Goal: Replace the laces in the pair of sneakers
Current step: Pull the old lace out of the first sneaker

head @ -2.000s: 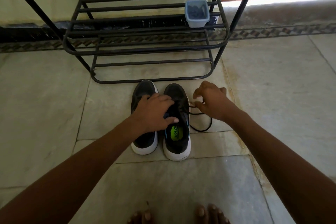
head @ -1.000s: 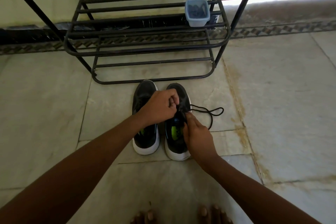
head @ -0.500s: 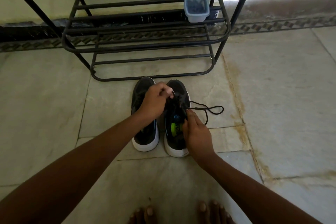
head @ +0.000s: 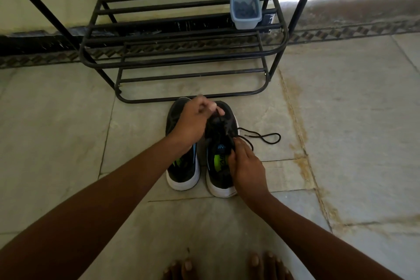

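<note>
My left hand (head: 193, 120) covers most of the forefoot of the left sneaker (head: 181, 166), so I cannot see whether that shoe has any lace in it. The same hand hides part of the toe of the right sneaker (head: 221, 143). Motion blur smears my left fingertips; they are curled tight, thumb against forefinger, pinching what looks like the black lace (head: 261, 137) above the eyelets, though the strand between them is too dark to follow against the dark upper. My right hand (head: 246, 166) sits on the outer side of the right sneaker's opening, fingers bent, tips pinching the lace or the eyelet edge at the top of the tongue; which one, I cannot tell. My toes (head: 227, 267) are cut off by the bottom edge.

Both sneakers stand side by side on the tiled floor (head: 68, 143), soles down, long axes running away from me: white heels toward me, toes pointing at the black metal shoe rack (head: 181, 61) just beyond them. A loose loop of lace trails out to the right over the floor. A small grey plastic tub (head: 245, 20) sits on a rack shelf; its dark contents are unclear.
</note>
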`<action>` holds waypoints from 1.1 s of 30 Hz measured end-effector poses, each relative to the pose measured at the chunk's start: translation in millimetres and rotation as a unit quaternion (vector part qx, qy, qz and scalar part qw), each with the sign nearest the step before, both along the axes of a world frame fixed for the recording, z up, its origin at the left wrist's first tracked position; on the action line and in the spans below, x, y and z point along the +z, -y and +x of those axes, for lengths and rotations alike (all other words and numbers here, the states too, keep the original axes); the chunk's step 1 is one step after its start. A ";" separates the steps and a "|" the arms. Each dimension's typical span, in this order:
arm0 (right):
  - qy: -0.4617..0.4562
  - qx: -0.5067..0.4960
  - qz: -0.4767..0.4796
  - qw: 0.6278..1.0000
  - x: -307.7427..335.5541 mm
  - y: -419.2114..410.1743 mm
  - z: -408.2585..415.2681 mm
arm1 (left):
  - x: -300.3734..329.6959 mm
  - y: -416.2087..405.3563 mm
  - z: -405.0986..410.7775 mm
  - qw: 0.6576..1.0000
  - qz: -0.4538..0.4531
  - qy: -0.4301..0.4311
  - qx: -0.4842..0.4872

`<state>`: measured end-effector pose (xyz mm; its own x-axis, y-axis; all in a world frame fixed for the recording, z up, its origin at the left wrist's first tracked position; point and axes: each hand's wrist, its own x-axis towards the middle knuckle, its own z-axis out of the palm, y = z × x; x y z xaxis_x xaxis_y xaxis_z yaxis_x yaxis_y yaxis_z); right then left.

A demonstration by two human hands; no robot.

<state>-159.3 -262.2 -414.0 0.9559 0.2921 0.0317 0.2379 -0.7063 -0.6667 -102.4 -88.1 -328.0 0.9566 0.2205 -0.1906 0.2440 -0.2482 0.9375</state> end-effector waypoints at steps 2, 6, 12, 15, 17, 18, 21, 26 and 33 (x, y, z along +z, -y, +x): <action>0.000 -0.002 0.002 1.000 0.1 -0.8 -0.3 | 7.3 -2.6 0.1 0.996 -0.088 0.019 0.025; -0.003 -0.006 -0.004 1.000 -0.1 -1.2 0.0 | 12.8 -6.5 -4.5 0.991 0.076 0.089 -0.060; -0.002 -0.011 0.000 1.000 -2.4 -1.1 -1.2 | 6.4 -12.0 -2.0 0.816 0.485 0.038 -0.312; -0.008 -0.010 -0.003 1.000 -3.5 -1.5 -0.5 | 4.6 -17.1 -0.2 0.845 0.440 0.060 -0.299; -0.010 -0.012 0.002 1.000 -3.8 -1.1 0.1 | 7.3 -15.1 -0.8 0.913 0.332 0.063 -0.228; -0.011 -0.013 0.005 1.000 -3.8 -1.2 0.5 | 9.3 -13.2 0.1 0.941 0.273 0.066 -0.192; -0.003 -0.016 0.017 1.000 -4.2 -0.5 -0.2 | 23.8 -1.3 1.0 0.987 0.067 0.057 -0.132; 0.007 -0.009 0.013 1.000 -4.3 0.0 -0.3 | 37.7 3.6 -4.1 0.977 -0.201 0.036 -0.060; 0.013 -0.010 0.015 1.000 -3.8 0.7 -0.1 | 38.7 -13.5 1.4 0.964 0.172 0.070 -0.189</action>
